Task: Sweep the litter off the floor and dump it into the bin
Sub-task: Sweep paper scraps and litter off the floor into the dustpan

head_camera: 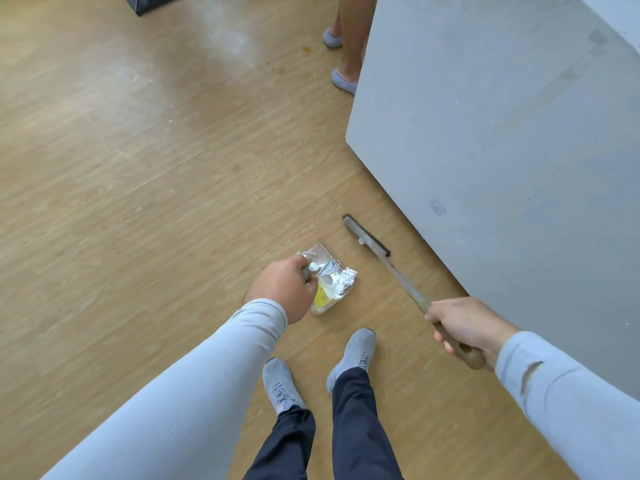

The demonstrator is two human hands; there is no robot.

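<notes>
**Litter in the pan, bin not in sight**

I have the left hand (282, 287) curled round the handle of the dustpan (327, 277), gripping it just above the tray. The pan sits low over the floor (138, 168), right in front of my feet; whether it rests on the boards or hangs a little above them I cannot tell. The litter (337, 280) is in the pan: crumpled white paper toward its right side and a yellow scrap nearer me, partly under my hand. So the task's thing lies directly below and just right of the left hand, well apart from the right.

The right hand (465, 332) is closed round the brown grip of the broom (367, 237). Its long axis runs from that hand up and left across the view, down to the head, which lies along the foot of the grey cabinet (485, 133), to the far right of the pan and clear of it. A small pale bit shows just beside the head; I cannot make out what it is.

The pan's long axis runs from near me away toward upper left. I judge the sweeping about done, so the next move turns on the left hand alone: lift the pan level, mouth tipped slightly up, or the paper on the right edge may roll out. I see no certain bin; a dark thing (152, 3) at the top edge could be one
</notes>
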